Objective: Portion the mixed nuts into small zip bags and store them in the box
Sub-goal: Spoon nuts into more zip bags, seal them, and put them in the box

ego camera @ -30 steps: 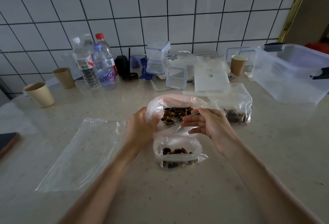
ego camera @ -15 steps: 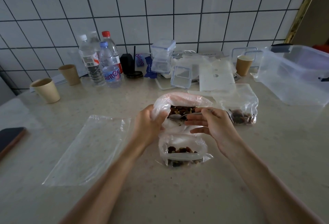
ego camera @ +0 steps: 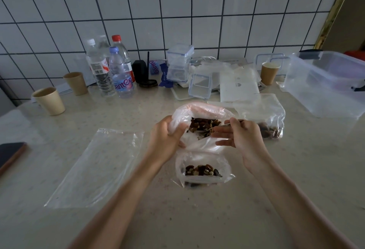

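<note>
A large clear bag of mixed nuts (ego camera: 203,125) stands open at the centre of the counter. My left hand (ego camera: 166,136) grips the bag's left rim. My right hand (ego camera: 240,135) pinches a metal spoon (ego camera: 209,129) whose bowl dips among the nuts inside that bag. Just in front stands a small zip bag (ego camera: 202,169), open, with nuts in its bottom. A second small bag with nuts (ego camera: 266,124) lies behind my right hand. An empty zip bag (ego camera: 98,167) lies flat to the left. The clear storage box (ego camera: 325,82) sits open at the far right.
Three water bottles (ego camera: 120,74), paper cups (ego camera: 50,101) (ego camera: 269,72) and small clear lidded containers (ego camera: 179,63) line the tiled wall. A white flat box (ego camera: 239,88) lies behind the bags. A dark phone (ego camera: 9,154) lies at the left edge.
The spoon in my right hand has sunk lower into the big bag's nuts. My left hand keeps its hold on the rim. The view has shifted slightly.
</note>
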